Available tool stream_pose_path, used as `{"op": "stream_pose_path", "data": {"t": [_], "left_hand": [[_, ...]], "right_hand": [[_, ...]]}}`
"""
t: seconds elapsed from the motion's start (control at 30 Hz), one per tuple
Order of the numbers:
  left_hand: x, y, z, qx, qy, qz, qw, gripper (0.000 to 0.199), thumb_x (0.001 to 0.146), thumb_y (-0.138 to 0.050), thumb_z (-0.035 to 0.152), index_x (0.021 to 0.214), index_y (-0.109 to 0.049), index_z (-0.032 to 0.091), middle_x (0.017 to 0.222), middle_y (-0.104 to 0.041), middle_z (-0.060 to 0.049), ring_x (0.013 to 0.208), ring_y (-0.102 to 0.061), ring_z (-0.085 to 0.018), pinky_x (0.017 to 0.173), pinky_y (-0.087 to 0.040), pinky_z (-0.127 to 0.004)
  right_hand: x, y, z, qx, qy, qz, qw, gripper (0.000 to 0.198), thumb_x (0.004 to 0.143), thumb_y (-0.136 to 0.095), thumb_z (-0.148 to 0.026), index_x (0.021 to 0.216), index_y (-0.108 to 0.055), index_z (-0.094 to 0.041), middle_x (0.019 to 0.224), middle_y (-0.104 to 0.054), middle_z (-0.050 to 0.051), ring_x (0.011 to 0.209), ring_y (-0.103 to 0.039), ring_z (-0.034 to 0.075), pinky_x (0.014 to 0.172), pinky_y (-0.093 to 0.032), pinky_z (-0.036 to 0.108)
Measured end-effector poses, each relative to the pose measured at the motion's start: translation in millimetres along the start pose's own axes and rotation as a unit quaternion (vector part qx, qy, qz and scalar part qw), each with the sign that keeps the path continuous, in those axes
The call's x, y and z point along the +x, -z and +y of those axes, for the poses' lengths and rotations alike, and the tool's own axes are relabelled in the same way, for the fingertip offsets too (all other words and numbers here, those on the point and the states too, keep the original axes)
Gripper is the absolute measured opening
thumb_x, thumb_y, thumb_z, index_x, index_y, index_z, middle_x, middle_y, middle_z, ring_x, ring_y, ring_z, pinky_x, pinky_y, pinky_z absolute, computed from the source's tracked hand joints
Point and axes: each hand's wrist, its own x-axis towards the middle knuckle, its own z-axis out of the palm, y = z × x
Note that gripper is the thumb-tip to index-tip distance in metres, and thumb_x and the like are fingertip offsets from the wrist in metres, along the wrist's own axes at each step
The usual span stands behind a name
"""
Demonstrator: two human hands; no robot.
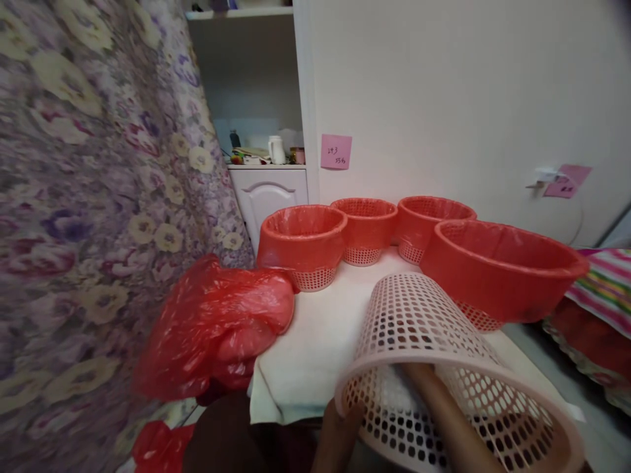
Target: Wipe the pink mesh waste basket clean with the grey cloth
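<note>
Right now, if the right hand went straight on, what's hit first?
Probably the inside of the pink mesh basket, base or side wall; the right hand is mostly hidden, so depth and any contact are unclear.

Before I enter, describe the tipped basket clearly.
Start at the white cloth-covered table. At its near edge, a pale pink perforated plastic basket is tipped, mouth toward the viewer. Unlike the four red plastic-lined baskets beyond, it has no liner.
</note>
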Motion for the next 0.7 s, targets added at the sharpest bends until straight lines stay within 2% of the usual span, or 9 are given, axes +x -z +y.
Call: {"op": "stream_pose_path", "data": {"t": [0.1,0.17,0.27,0.37,0.43,0.5,0.57,0.63,0.7], "left_hand": [[2.9,-4.3,-5.4,-0.026,0.001,0.023,0.999,0.067,0.062,-0.067,0.064,0.102,-0.065,0.01,0.08,-0.072,-0.011,0.073,-0.064,-0.023,0.067,-0.051,-0.033],[4.0,-6.9,-5.3,-0.027,0.006,0.041,0.999,0.071,0.061,-0.066,0.068,0.101,-0.065,0.01,0.08,-0.072,-0.011,0.074,-0.065,-0.024,0.067,-0.051,-0.033],[5.5,-8.8,-4.2,-0.009,0.008,0.063,0.998,0.072,0.06,-0.065,0.07,0.097,-0.067,0.009,0.084,-0.073,-0.013,0.079,-0.066,-0.025,0.07,-0.052,-0.033],[6.8,-7.1,1.4,0.016,0.011,0.064,0.998,0.072,0.061,-0.063,0.07,0.096,-0.068,0.007,0.085,-0.073,-0.015,0.079,-0.067,-0.027,0.07,-0.053,-0.035],[6.7,-3.9,11.7,0.036,0.007,0.057,0.998,0.069,0.063,-0.064,0.066,0.098,-0.068,0.007,0.091,-0.074,-0.016,0.084,-0.067,-0.029,0.072,-0.054,-0.036],[5.2,0.3,27.5,0.055,-0.006,0.052,0.997,0.06,0.069,-0.063,0.059,0.102,-0.067,0.008,0.101,-0.073,-0.016,0.093,-0.067,-0.03,0.075,-0.054,-0.036],[2.4,4.9,46.0,0.071,-0.024,0.056,0.996,0.052,0.074,-0.061,0.052,0.105,-0.067,0.01,0.102,-0.073,-0.013,0.1,-0.065,-0.029,0.079,-0.053,-0.036],[-0.5,8.8,62.7,0.088,-0.043,0.062,0.993,0.047,0.077,-0.06,0.047,0.108,-0.066,0.012,0.1,-0.074,-0.01,0.102,-0.064,-0.027,0.086,-0.051,-0.034],[-2.3,11.4,73.5,0.119,-0.066,0.052,0.989,0.045,0.08,-0.059,0.043,0.115,-0.063,0.015,0.104,-0.074,-0.008,0.102,-0.065,-0.024,0.09,-0.049,-0.033]], "right_hand": [[-30.8,8.1,-17.7,-0.052,0.032,-0.047,0.997,0.059,0.065,-0.05,-0.002,0.12,-0.06,-0.022,0.118,-0.062,0.011,0.113,-0.053,0.03,0.098,-0.038,0.048],[-63.9,10.4,-25.0,-0.077,0.047,-0.078,0.993,0.066,0.056,-0.049,0.002,0.118,-0.062,-0.018,0.113,-0.063,0.014,0.105,-0.055,0.032,0.092,-0.041,0.048],[-111.6,8.1,-28.1,-0.082,0.063,-0.129,0.986,0.059,0.057,-0.055,-0.003,0.112,-0.065,-0.024,0.111,-0.065,0.012,0.099,-0.059,0.031,0.084,-0.046,0.043],[-134.3,9.2,-28.1,-0.063,0.077,-0.162,0.982,0.044,0.066,-0.056,-0.008,0.101,-0.067,-0.033,0.099,-0.069,0.003,0.093,-0.063,0.024,0.079,-0.049,0.034],[-131.0,18.2,-28.9,-0.025,0.105,-0.169,0.98,0.045,0.067,-0.055,-0.008,0.103,-0.065,-0.033,0.098,-0.069,0.001,0.095,-0.063,0.021,0.08,-0.049,0.029],[-114.5,32.7,-29.7,0.037,0.149,-0.156,0.976,0.054,0.064,-0.053,-0.006,0.112,-0.062,-0.029,0.108,-0.066,0.004,0.102,-0.061,0.021,0.084,-0.049,0.03],[-88.6,46.2,-28.9,0.077,0.158,-0.094,0.98,0.057,0.064,-0.05,-0.003,0.115,-0.061,-0.026,0.114,-0.064,0.007,0.11,-0.058,0.022,0.092,-0.047,0.035],[-59.3,52.0,-25.7,0.054,0.085,0.017,0.995,0.048,0.068,-0.053,-0.007,0.109,-0.065,-0.027,0.112,-0.066,0.006,0.114,-0.055,0.026,0.102,-0.04,0.045],[-34.2,47.5,-20.4,0.05,0.031,0.072,0.996,0.034,0.078,-0.057,-0.018,0.111,-0.063,-0.024,0.116,-0.065,0.007,0.113,-0.055,0.028,0.101,-0.039,0.054]]}}
